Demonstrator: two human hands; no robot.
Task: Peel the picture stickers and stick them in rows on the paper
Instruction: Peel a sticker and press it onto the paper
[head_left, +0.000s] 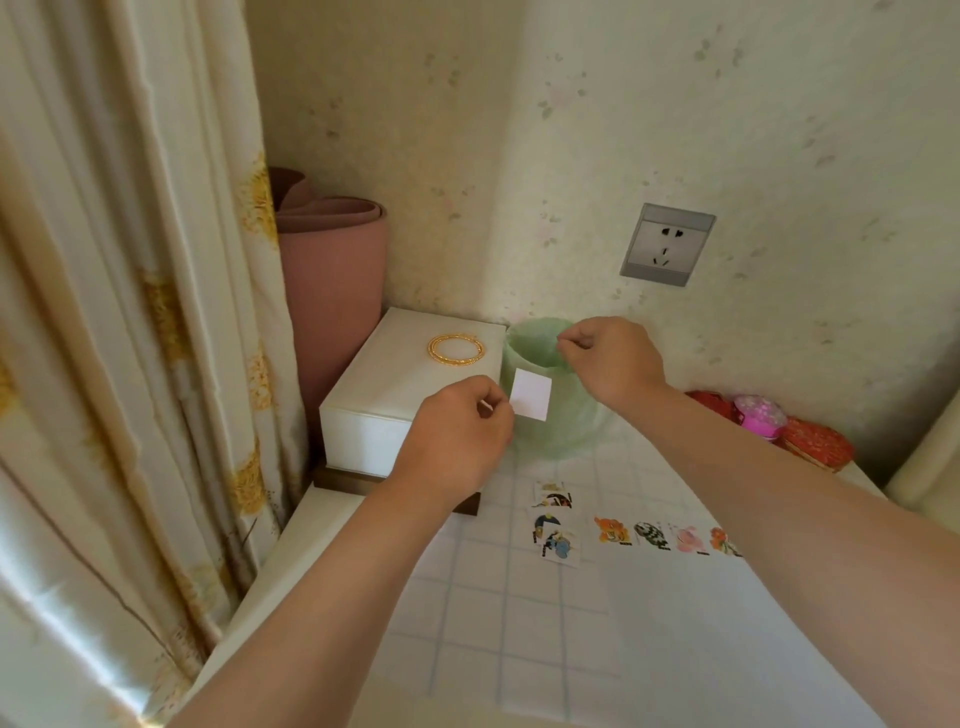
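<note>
Head view: left hand (457, 439) pinches white square backing slip (531, 393) over pale green plastic bin (550, 431). Right hand (610, 358) fingertips pressed together, contents indiscernible. Row of colourful picture stickers (652, 535) on blue-gridded white paper (493, 623). Step judged: peeling. Next: bin slip, extend row squarely.

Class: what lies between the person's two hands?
In the head view, a white paper square, pinched by the left hand, with a green bin behind it.

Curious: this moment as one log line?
left hand: pinches white paper square | right hand: at green bin rim | sticker row: started
</note>
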